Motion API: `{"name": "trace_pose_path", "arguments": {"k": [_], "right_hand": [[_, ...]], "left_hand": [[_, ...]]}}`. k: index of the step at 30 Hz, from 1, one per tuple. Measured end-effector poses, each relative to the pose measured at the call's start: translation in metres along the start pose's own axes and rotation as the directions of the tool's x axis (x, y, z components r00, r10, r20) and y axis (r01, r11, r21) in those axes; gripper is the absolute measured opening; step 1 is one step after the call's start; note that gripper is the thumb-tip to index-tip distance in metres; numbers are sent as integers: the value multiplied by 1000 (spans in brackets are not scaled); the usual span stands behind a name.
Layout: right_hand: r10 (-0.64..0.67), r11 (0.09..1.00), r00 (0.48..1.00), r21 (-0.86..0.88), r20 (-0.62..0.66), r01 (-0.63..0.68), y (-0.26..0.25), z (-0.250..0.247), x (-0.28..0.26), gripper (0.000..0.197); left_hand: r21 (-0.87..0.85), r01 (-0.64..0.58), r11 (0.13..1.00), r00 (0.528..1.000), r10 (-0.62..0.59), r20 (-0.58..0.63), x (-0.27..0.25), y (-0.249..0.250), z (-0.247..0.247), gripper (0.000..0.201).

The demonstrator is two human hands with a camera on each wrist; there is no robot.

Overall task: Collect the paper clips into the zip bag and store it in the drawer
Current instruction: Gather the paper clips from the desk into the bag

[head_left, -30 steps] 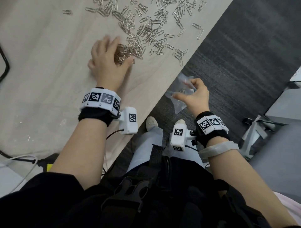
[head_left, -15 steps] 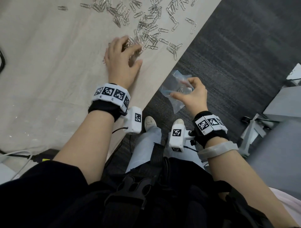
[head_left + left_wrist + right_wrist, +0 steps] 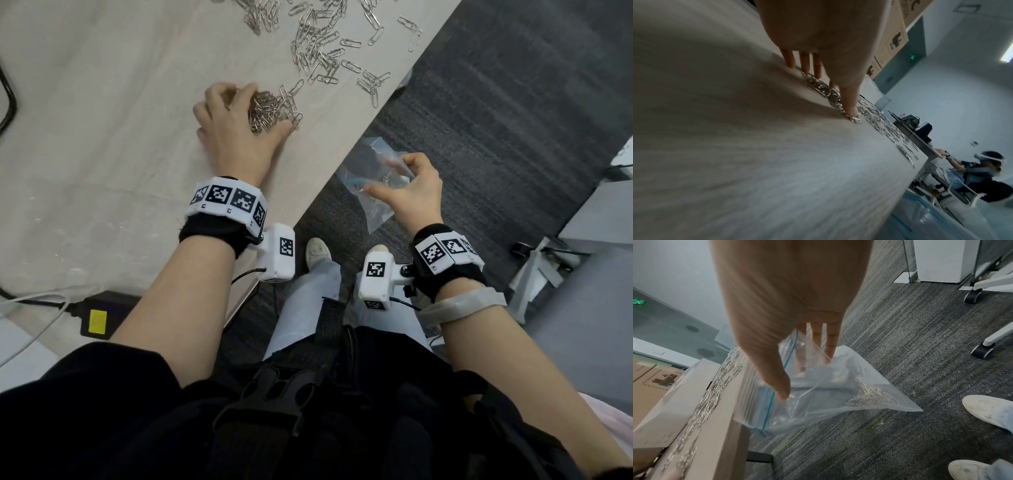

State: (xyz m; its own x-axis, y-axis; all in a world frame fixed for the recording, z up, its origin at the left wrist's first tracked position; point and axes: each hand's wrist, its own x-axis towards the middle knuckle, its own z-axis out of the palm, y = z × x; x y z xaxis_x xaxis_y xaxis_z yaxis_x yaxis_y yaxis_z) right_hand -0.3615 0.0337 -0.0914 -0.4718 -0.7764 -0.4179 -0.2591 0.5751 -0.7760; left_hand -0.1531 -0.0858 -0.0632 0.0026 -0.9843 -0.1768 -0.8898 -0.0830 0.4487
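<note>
Head view: left hand [image 3: 236, 126] cups paper clips [image 3: 272, 109] near table edge [image 3: 329, 185]; right hand [image 3: 412, 192] pinches zip bag [image 3: 370, 171] beyond it.

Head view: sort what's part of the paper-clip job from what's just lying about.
Job: paper clips on the table; gathered bunch under left hand; zip bag held by right hand.

Lying about: black cable, power adapter, chair caster.

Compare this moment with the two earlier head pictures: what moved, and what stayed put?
The left hand has raked a bunch of paper clips out of the scatter toward the table edge, fingers curled round them. The right hand kept holding the zip bag open below the edge, some clips already inside.
</note>
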Motion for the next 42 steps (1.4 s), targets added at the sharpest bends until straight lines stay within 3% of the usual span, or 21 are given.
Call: {"name": "trace_pose_path", "arguments": {"k": [4, 11, 18, 23, 25, 30, 37, 42], "right_hand": [[-7, 1000, 1000, -5, -3, 7, 0, 1, -3, 47], [-21, 1000, 1000, -16, -7, 21, 0, -2, -5, 47], [-33, 999, 999, -16, -15, 32, -1, -6, -4, 44], [-19, 999, 997, -26, -74, 18, -1, 2, -3, 47], [-21, 1000, 997, -11, -75, 21, 1, 3, -4, 46], [-21, 999, 999, -30, -31, 20, -5, 3, -4, 47], [-16, 999, 1000, -43, -26, 15, -13, 2, -1, 48], [-6, 999, 1000, -52, -22, 5, -13, 2, 0, 49]], "left_hand": [[-170, -100, 980, 993, 108, 39, -7, 10, 7, 47], [-183, -197, 963, 972, 217, 94, -19, 25, 17, 36], [-40, -182, 983, 982, 183, 39, -27, 28, 15, 48], [1, 20, 1000, 1000, -20, -22, -21, 25, 19, 74], [31, 44, 999, 998, -43, -34, -24, 20, 22, 79], [67, 47, 997, 998, -49, 39, -24, 13, 22, 82], [3, -35, 999, 995, 35, 90, -15, 26, 13, 79], [-94, -172, 981, 978, 181, 100, -18, 34, 16, 52]]}}
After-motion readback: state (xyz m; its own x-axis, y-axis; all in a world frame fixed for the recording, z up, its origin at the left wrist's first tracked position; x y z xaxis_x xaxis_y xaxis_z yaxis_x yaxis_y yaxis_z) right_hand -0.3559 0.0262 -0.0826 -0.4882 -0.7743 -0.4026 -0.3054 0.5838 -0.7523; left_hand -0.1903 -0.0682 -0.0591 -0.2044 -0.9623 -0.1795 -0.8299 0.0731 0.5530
